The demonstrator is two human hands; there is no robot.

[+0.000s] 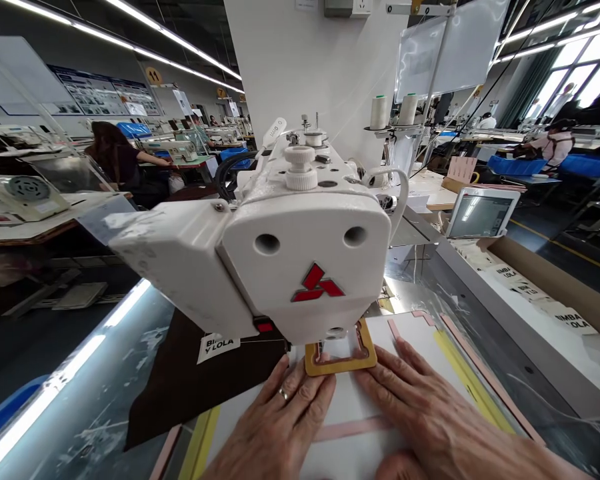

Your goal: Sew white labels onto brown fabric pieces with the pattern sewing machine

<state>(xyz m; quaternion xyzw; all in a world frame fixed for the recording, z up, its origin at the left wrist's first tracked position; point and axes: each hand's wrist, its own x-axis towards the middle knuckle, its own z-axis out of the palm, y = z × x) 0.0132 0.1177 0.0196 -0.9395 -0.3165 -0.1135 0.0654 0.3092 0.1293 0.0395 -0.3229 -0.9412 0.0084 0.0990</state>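
Observation:
A white sewing machine head (307, 247) with a red three-part emblem fills the middle of the view. Under it sits a yellow-brown clamp frame (341, 367) with a rectangular opening. My left hand (280, 417) lies flat on a white template board (353, 400), ring on one finger, its fingertips at the frame's left front corner. Flat on the board's other side is my right hand (415, 400), fingertips beside the frame's right edge. Dark brown fabric (190, 380) spreads out to the left. A white printed label (219, 347) rests over that fabric near the machine head.
A long box (550, 280) of printed labels stands on the right, with a small screen (480, 212) behind it. Thread cones (379, 112) stand on a rack at the back. A lit strip (65, 380) runs along the left table edge. Other people sit at machines farther off.

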